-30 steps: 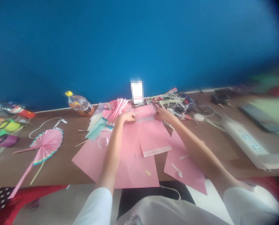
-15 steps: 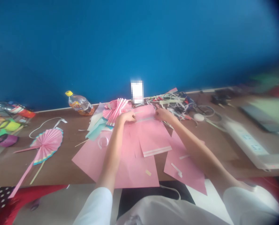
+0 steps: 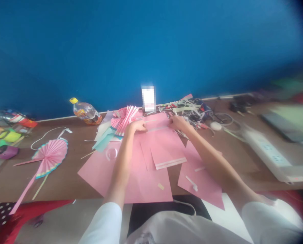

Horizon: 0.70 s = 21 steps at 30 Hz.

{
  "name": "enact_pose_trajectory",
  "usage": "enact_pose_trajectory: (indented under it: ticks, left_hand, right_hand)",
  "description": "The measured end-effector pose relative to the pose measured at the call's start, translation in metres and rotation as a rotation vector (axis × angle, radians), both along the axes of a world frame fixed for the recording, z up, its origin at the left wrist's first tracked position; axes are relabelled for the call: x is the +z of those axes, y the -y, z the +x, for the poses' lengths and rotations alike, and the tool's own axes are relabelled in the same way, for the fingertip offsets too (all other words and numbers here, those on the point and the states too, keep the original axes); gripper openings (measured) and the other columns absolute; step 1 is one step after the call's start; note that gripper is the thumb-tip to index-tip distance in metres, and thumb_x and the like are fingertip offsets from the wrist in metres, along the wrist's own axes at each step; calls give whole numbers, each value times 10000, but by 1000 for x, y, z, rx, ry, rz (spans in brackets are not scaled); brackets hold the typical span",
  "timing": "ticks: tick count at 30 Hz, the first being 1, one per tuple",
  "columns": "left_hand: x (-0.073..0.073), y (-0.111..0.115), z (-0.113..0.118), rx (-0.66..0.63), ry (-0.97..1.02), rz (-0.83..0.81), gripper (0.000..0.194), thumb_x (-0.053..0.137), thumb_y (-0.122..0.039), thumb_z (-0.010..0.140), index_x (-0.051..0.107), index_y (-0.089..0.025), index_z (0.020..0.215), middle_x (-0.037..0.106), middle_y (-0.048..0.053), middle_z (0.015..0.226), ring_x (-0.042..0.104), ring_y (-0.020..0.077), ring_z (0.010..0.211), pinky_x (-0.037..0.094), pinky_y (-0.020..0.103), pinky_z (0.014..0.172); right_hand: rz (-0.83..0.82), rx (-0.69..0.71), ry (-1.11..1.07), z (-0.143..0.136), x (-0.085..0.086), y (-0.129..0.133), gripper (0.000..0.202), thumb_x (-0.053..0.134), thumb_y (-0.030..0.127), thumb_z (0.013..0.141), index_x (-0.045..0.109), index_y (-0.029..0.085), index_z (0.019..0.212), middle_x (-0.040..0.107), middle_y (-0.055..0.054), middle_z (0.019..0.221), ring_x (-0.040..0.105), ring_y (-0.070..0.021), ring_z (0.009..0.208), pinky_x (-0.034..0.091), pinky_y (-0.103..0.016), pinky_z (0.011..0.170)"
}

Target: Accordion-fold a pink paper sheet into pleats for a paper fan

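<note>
My left hand (image 3: 137, 126) is closed at the left side of a pink sheet of paper (image 3: 165, 145), near its far end. At the sheet's far right side, my right hand (image 3: 178, 122) pinches its edge. White strips run across this sheet at its near edge and between my hands. Beneath it lies a larger pink sheet (image 3: 143, 186), with a roll of clear tape (image 3: 112, 154) on its left part. Another pink sheet (image 3: 204, 184) with white scraps on it lies under my right forearm. Beyond my left hand rests a pleated pink paper fan (image 3: 124, 120).
A finished-looking pink fan (image 3: 52, 154) lies on the left of the brown table (image 3: 85, 186). Behind it a bottle (image 3: 86, 112) leans by the blue wall. Paper scraps and cables (image 3: 192, 110) pile up at the back. A power strip (image 3: 270, 154) lies on the right.
</note>
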<state>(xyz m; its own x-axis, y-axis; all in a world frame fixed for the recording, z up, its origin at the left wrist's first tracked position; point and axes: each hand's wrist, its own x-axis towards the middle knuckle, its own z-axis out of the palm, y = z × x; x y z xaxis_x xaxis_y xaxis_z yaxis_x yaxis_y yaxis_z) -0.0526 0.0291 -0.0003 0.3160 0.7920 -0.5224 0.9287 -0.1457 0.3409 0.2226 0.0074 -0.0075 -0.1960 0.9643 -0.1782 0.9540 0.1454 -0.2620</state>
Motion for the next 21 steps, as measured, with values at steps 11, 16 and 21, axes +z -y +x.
enact_pose_trajectory:
  ticks: [11, 16, 21]
  left_hand:
    - [6, 3, -1, 9, 11, 12, 189, 728, -292, 645, 581, -173, 649, 509, -32, 569, 436, 101, 492, 292, 257, 511]
    - [12, 5, -7, -46, 84, 22, 103, 667, -221, 673, 595, -166, 724, 615, -9, 713, 539, 117, 622, 366, 224, 556]
    - [16, 6, -12, -48, 160, 25, 249, 563, -148, 711, 622, -144, 953, 685, 50, 967, 630, 157, 859, 458, 210, 705]
  right_hand:
    - [-76, 75, -124, 7, -6, -10, 249, 541, 137, 673, 689, 186, 868, 720, -60, 981, 630, -183, 814, 411, -231, 637]
    - [-71, 65, -114, 9, -3, -10, 303, 543, 135, 691, 706, 186, 942, 721, -62, 1002, 638, -194, 853, 418, -229, 666]
    - [34, 69, -177, 7, 7, -4, 287, 506, 141, 778, 712, 184, 973, 723, -73, 1031, 647, -201, 925, 425, -225, 756]
